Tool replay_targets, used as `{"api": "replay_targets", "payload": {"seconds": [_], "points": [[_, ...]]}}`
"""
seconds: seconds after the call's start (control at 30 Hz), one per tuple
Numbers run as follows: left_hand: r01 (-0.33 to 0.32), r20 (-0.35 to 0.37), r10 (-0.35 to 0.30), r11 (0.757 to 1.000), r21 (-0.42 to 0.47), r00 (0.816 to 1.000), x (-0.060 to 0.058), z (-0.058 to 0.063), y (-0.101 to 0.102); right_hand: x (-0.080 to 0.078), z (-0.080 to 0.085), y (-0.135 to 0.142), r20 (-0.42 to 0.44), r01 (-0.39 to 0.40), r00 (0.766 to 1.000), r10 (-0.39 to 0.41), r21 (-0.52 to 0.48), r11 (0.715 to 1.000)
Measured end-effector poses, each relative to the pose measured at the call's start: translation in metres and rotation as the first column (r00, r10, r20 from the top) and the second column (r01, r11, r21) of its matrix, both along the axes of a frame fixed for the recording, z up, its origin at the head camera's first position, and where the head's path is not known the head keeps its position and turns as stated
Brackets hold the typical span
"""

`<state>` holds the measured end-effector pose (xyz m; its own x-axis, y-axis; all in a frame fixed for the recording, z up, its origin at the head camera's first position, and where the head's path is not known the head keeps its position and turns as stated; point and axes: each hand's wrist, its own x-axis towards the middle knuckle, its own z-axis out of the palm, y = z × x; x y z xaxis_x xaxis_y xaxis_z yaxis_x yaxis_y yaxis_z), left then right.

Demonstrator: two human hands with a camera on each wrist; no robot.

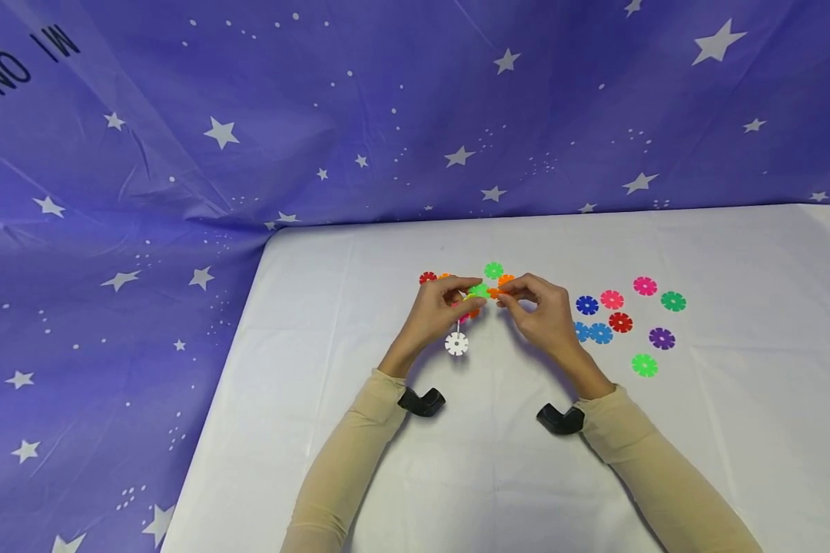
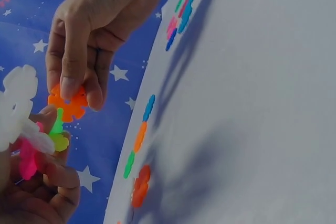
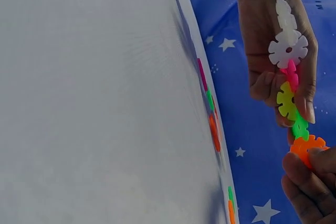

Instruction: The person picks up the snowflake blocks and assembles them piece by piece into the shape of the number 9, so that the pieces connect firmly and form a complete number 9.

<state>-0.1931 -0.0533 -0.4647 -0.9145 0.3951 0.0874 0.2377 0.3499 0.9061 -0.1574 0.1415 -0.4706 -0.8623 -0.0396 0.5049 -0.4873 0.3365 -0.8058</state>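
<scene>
A chain of notched plastic discs hangs between both hands above the table. In the right wrist view it runs from white discs (image 3: 288, 49) through a pink disc (image 3: 292, 74) and a yellow disc (image 3: 285, 100) to a green disc (image 3: 300, 126). My left hand (image 1: 434, 311) grips the chain around its coloured discs. Between thumb and fingers, my right hand (image 1: 545, 311) pinches an orange disc (image 3: 303, 147) that meets the green disc's edge. How deep the notches interlock I cannot tell. The chain's white end disc (image 1: 456, 343) shows below the left hand in the head view.
Loose discs lie right of the hands, among them a dark blue disc (image 1: 587, 305), a purple disc (image 1: 662, 338) and a light green disc (image 1: 645, 365). Behind the hands lie a red disc (image 1: 427, 277) and a green disc (image 1: 494, 270). A starry purple cloth (image 1: 387, 115) hangs behind the white table (image 1: 484, 476).
</scene>
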Motion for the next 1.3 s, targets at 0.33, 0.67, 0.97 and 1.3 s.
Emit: {"api": "replay_targets", "payload": {"seconds": [0.33, 0.67, 0.97, 1.3], "points": [[-0.003, 0.021, 0.003, 1.000, 0.024, 1.000, 0.000, 0.000, 0.001, 0.000, -0.002, -0.002, -0.002, -0.012, 1.000, 0.012, -0.010, 1.000], [0.026, -0.026, -0.028, 0.997, -0.080, 0.999, 0.000, 0.013, -0.006, -0.015, -0.013, 0.016, 0.020, -0.086, 0.996, 0.085, 0.037, 0.996], [0.019, -0.023, -0.021, 0.995, -0.101, 1.000, -0.006, 0.009, -0.014, -0.022, -0.022, 0.047, 0.235, 0.036, 0.965, -0.113, 0.306, 0.951], [0.056, -0.066, -0.061, 0.996, -0.074, 0.996, -0.006, 0.007, -0.013, -0.019, -0.032, 0.032, 0.311, 0.077, 0.921, -0.233, 0.442, 0.894]]}}
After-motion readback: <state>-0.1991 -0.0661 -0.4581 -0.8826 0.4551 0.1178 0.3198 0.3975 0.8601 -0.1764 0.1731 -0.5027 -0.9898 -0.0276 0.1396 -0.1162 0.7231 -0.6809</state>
